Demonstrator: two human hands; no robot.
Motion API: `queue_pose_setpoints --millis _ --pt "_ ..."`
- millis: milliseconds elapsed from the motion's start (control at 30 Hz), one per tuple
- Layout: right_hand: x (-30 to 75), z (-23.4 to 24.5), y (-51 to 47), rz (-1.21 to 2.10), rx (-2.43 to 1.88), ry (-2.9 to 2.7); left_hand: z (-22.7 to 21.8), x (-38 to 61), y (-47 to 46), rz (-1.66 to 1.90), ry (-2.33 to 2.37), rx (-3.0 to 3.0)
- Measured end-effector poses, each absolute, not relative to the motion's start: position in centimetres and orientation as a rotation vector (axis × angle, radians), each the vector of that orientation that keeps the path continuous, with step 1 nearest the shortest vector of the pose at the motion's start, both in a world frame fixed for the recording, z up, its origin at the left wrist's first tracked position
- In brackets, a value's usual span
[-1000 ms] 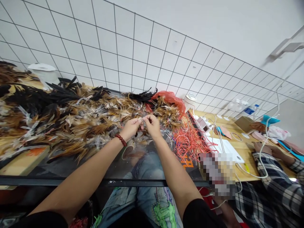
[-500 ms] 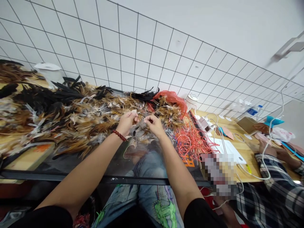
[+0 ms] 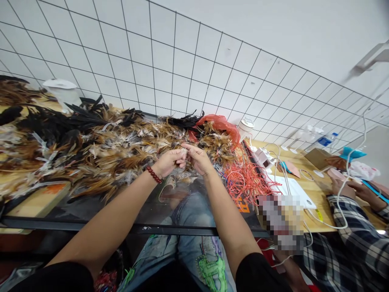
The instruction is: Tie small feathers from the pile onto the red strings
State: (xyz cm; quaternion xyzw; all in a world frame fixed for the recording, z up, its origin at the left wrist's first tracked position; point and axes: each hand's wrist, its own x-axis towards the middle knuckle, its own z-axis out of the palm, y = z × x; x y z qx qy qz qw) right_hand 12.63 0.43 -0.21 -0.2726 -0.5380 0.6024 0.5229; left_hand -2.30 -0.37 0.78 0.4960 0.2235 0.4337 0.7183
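Note:
My left hand (image 3: 170, 163), with a red bead bracelet (image 3: 154, 174) on its wrist, is closed in a pinch on a small whitish piece (image 3: 184, 153). Too little of that piece shows to tell its kind. Opposite it, my right hand (image 3: 199, 160) has its fingertips at the same piece, the index finger partly stretched; whether it grips anything is hard to make out. Both hands are just above the table's front part. A heap of brown and tan feathers (image 3: 121, 148) spreads behind and left of them, with black feathers (image 3: 57, 123) further left.
Orange-red cords (image 3: 243, 178) lie tangled right of my hands, below a red plastic bag (image 3: 220, 123). A wire grid (image 3: 173, 52) stands behind the table. At the right are a white board (image 3: 293, 192), cables and a co-worker's plaid sleeve (image 3: 343, 211).
My hands have come together and slightly down toward me, from a small gap apart to meeting at the fingertips. The feather heap looks the same.

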Motion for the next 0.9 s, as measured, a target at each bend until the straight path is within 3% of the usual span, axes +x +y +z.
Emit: queue_pose_setpoints --millis 433,700,900 --pt "12.4 -0.3 0.5 1.404 -0.739 -1.219 0.9 -2.2 -0.5 0.890 0.580 1.152" --pt "11.9 -0.8 0.8 1.178 -0.918 -1.273 -0.2 -2.2 0.4 1.023 0.754 1.339" --pt "12.4 -0.2 1.1 0.915 -1.018 -1.211 0.0 -2.1 0.3 1.086 0.654 1.102"
